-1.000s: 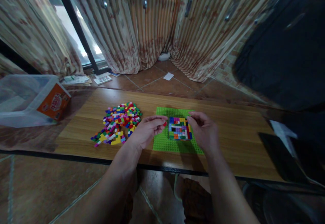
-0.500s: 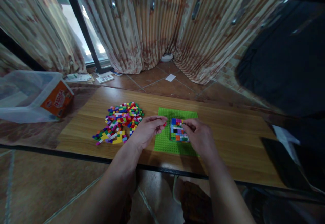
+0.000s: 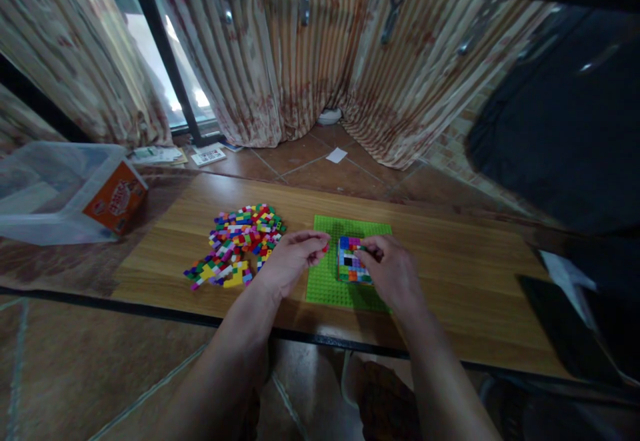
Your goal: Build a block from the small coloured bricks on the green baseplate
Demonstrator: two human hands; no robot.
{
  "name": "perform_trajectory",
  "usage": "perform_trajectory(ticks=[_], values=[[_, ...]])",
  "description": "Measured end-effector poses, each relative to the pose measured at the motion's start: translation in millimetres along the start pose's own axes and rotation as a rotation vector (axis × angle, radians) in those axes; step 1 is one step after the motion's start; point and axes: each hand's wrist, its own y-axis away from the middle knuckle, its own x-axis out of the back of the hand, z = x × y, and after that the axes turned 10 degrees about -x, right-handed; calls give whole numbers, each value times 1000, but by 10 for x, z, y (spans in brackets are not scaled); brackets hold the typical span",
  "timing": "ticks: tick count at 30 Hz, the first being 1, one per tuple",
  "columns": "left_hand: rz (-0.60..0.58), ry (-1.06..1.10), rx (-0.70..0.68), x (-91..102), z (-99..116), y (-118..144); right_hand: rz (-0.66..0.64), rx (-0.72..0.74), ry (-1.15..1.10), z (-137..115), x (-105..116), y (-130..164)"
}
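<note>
A green baseplate (image 3: 323,287) lies on the wooden table, and a block of many-coloured building bricks (image 3: 349,272) stands on it. My left hand (image 3: 295,259) is over the plate's left edge, its thumb and fingers pinched on a small red brick (image 3: 326,248). On the block's right side rests my right hand (image 3: 393,267), fingers closed at its top; whatever they pinch is hidden. The right part of the block is covered by that hand. To the left of my left hand spreads a pile of loose bricks (image 3: 240,234) in many colours.
A clear plastic bin (image 3: 50,191) with an orange label stands beyond the table's left end. At the right end of the table (image 3: 465,274) lies a dark flat object (image 3: 545,321). Curtains (image 3: 310,74) hang behind the table.
The view has shifted slightly. My right fingers have moved a little across the top of the brick block; my left hand keeps its pinch on the red brick.
</note>
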Motion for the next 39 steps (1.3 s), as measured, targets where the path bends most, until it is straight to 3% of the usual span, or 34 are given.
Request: perform_trajectory(ticks=[7,18,31,39], values=[[-4,-7,-12,1,-14,3,47,108,48,-1,31,3],[13,2,-5,12,-25,-5,14,90,75,36,24,9],[26,-45,-28,18,-22,-11,98,96,52,25,38,46],[39,-37,-28,4,-23,-8,66,78,10,19,37,51]])
